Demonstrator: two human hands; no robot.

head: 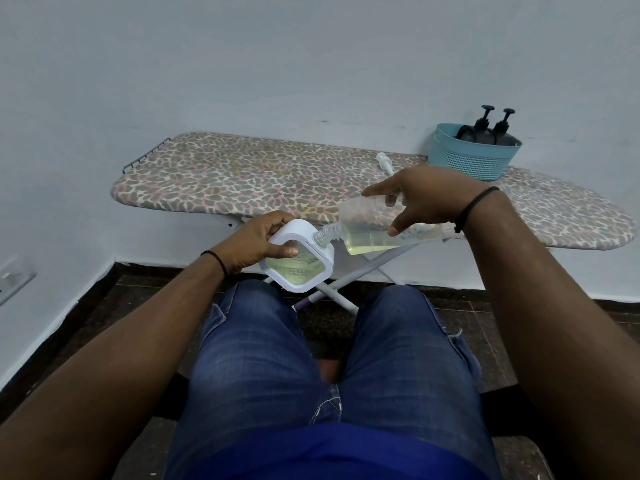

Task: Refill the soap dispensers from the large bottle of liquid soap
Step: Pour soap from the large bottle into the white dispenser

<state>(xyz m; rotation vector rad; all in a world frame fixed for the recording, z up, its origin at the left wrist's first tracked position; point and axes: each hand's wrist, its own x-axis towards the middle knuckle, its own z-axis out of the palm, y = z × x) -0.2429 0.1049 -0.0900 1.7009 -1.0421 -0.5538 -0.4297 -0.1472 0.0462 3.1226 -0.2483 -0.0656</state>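
Right hand [426, 199] wrapped around the clear soap bottle [377, 226], tipped on its side, neck down into the white dispenser [301, 256]. Left hand [258, 242] grips that dispenser by its rim, thumb over the window, yellowish liquid showing inside. Behind the right hand, a white pump [384, 162] lies on the ironing board [242, 174]; beyond it a teal basket [472, 155] holds two dark pump bottles [491, 133].

A single head-worn wide-angle view looks forward and steeply down, close over the person's lap [322, 358], toward the ironing board [242, 174] and wall [277, 64].
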